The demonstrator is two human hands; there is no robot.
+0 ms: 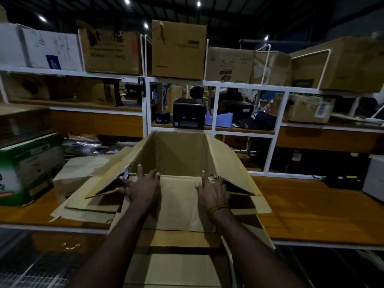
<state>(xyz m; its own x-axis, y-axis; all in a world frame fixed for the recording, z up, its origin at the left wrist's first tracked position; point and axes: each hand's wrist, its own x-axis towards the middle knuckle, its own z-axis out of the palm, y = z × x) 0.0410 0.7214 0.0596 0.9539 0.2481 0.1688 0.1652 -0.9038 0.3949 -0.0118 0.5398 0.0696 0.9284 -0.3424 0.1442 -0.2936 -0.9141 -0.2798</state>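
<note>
Pressing down flat, fingers spread, gripping nothing: left hand (139, 187) and right hand (212, 193) on near flap of open cardboard box (182, 151). Green carton (29, 163) and flattened cardboard (83, 171) crowd its left.

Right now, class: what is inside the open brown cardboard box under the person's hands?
Inside the brown cardboard box only bare walls show, no contents. The left hand and right hand press flat on an inner flap; anything beneath it is covered.

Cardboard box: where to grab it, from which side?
Probably the cardboard box's two near corners, one hand each, coming from the open near side, where the left hand and right hand rest. The side flaps splay out loose; the corner folds look stiffer.
</note>
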